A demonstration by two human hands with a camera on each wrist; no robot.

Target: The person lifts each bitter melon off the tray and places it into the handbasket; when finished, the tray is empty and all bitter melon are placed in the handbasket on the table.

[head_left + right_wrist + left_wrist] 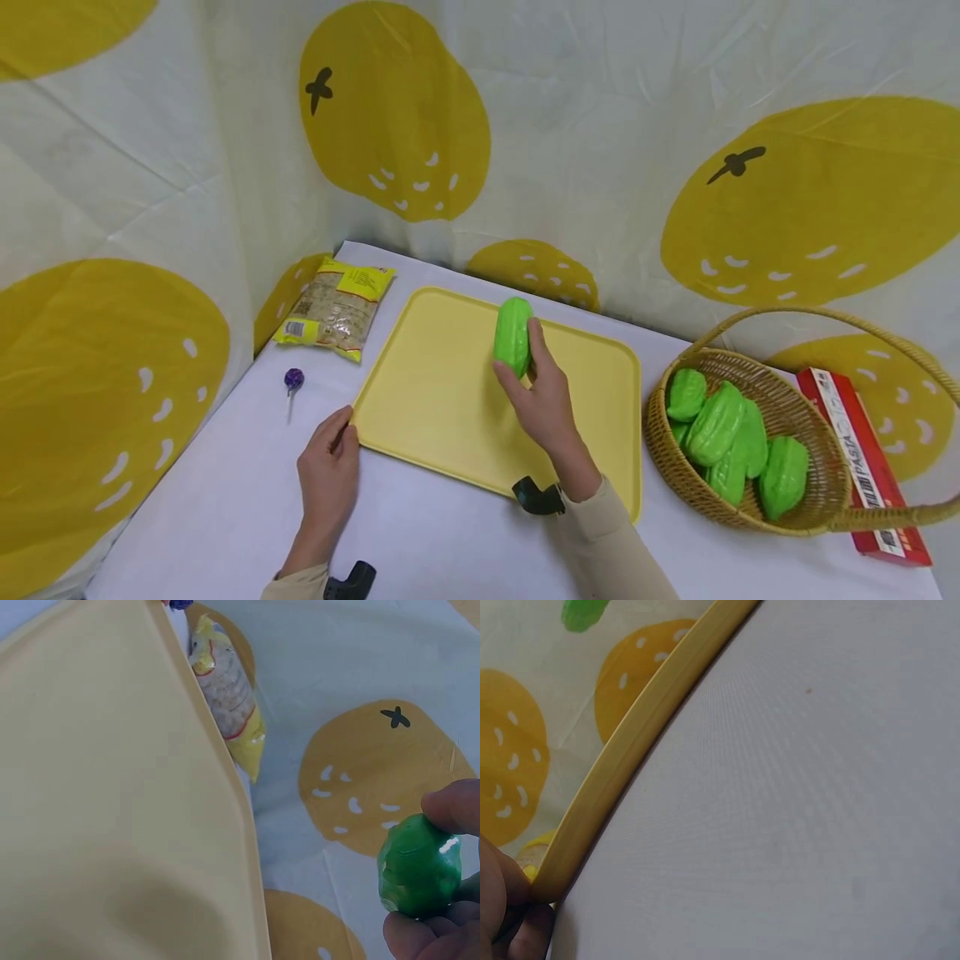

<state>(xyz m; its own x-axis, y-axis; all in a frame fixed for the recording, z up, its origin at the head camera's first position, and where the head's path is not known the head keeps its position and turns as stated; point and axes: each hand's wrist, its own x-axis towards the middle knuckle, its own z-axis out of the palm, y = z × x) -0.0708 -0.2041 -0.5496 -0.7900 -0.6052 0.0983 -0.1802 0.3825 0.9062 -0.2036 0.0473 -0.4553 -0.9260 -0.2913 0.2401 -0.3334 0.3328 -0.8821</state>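
My right hand (542, 402) holds a bright green, ridged, gourd-like piece (513, 337) above the yellow tray (435, 375). In the right wrist view the thumb and fingers grip this glossy green piece (420, 864) from both sides. My left hand (330, 467) pinches the tray's near left corner. The left wrist view shows the tray's rim (622, 765) running up from those fingers (534, 934). At the right, a wicker basket (667, 479) with a tall handle contains several similar green pieces (716, 425).
A yellow-and-clear bag of beige food (333, 308) lies beyond the tray's left side. Nearer stands out a purple lollipop (294, 380) on the white tabletop (435, 533). A red pasta box (870, 458) lies partly behind the basket. A fruit-patterned curtain (570, 150) borders the table.
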